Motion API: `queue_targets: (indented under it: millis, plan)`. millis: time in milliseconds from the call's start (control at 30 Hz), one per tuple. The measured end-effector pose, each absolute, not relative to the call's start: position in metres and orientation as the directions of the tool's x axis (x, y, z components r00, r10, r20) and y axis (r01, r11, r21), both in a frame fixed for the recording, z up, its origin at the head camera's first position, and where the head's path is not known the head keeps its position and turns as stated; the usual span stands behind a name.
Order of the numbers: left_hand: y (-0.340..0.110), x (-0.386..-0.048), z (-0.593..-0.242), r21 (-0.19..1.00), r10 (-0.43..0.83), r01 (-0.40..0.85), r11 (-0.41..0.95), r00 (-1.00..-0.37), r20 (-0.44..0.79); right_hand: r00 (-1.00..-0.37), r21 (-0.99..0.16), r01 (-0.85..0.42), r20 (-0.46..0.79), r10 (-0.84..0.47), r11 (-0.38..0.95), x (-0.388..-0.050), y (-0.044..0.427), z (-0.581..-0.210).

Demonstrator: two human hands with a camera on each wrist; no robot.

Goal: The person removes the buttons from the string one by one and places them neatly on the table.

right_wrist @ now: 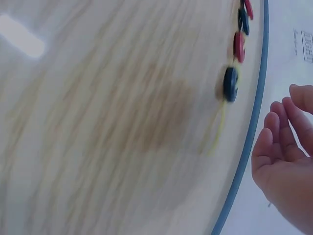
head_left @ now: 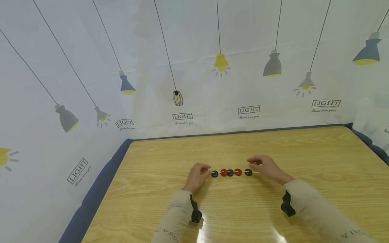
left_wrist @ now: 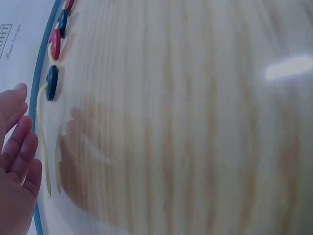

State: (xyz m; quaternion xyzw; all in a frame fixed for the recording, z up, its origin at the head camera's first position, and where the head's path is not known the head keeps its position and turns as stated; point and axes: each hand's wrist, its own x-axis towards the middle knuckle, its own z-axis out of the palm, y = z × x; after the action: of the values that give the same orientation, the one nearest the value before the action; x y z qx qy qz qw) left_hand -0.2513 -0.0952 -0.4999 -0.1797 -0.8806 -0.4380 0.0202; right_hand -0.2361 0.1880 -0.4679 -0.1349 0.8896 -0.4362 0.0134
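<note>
Dark blue and red buttons, several in all, lie in a row on the wooden table, threaded on a yellow cord (left_wrist: 42, 142). A dark blue button (head_left: 214, 174) forms the left end, and another dark blue button (head_left: 248, 172) the right end. Beside the left end is my left hand (head_left: 196, 177), its fingers loosely bent with nothing held in the left wrist view. My right hand (head_left: 267, 167) hovers by the right end, fingers relaxed and apart from the cord in the right wrist view. Both cord tails lie loose there.
The wooden table (head_left: 237, 212) has a dark blue edge (head_left: 170, 136) along its back. Behind it hangs a white sheet (head_left: 206, 77) printed with lamps. A black wrist mount (head_left: 196, 211) sits on each sleeve.
</note>
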Motion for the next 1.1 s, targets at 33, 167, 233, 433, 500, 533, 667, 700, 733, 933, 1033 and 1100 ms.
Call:
queue_targets:
  millis: [33, 167, 233, 433, 500, 533, 667, 700, 733, 933, 1033, 1100]
  plan:
    - [-0.093, -0.25, -0.5, 0.763, 0.299, 0.333, 0.553, -0.935, 0.191, -0.962, -0.782, -0.229, 0.092, -0.256, 0.579, -0.237, 0.183, -0.467]
    - [-0.089, -0.248, -0.498, 0.76, 0.299, 0.319, 0.566, -0.939, 0.171, -0.958, -0.799, -0.229, 0.085, -0.273, 0.556, -0.242, 0.16, -0.463]
    - [-0.089, -0.247, -0.497, 0.756, 0.296, 0.314, 0.575, -0.941, 0.166, -0.955, -0.807, -0.229, 0.078, -0.286, 0.545, -0.244, 0.149, -0.462]
    - [-0.091, -0.246, -0.498, 0.748, 0.293, 0.315, 0.585, -0.941, 0.167, -0.94, -0.782, -0.264, 0.079, -0.331, 0.565, -0.25, 0.121, -0.465]
    - [-0.091, -0.246, -0.498, 0.749, 0.297, 0.323, 0.578, -0.939, 0.176, -0.942, -0.779, -0.257, 0.069, -0.33, 0.572, -0.252, 0.113, -0.468]
    - [-0.091, -0.246, -0.498, 0.75, 0.298, 0.329, 0.574, -0.937, 0.182, -0.944, -0.779, -0.247, 0.058, -0.326, 0.576, -0.253, 0.11, -0.47]
    - [-0.091, -0.246, -0.497, 0.754, 0.295, 0.333, 0.566, -0.936, 0.193, -0.951, -0.778, -0.212, 0.026, -0.308, 0.591, -0.255, 0.098, -0.476]
    - [-0.091, -0.246, -0.497, 0.755, 0.291, 0.331, 0.566, -0.937, 0.192, -0.95, -0.774, -0.215, 0.026, -0.31, 0.595, -0.256, 0.096, -0.477]
    - [-0.091, -0.247, -0.498, 0.758, 0.289, 0.328, 0.564, -0.938, 0.191, -0.951, -0.768, -0.217, 0.027, -0.308, 0.603, -0.256, 0.094, -0.478]
    - [-0.092, -0.249, -0.502, 0.756, 0.281, 0.343, 0.557, -0.935, 0.217, -0.937, -0.759, -0.267, 0.061, -0.343, 0.594, -0.257, 0.086, -0.483]
    - [-0.092, -0.25, -0.505, 0.753, 0.275, 0.349, 0.558, -0.934, 0.229, -0.924, -0.762, -0.294, 0.071, -0.377, 0.577, -0.257, 0.084, -0.486]
    - [-0.092, -0.25, -0.505, 0.759, 0.267, 0.339, 0.556, -0.938, 0.223, -0.916, -0.76, -0.31, 0.077, -0.394, 0.572, -0.257, 0.084, -0.488]
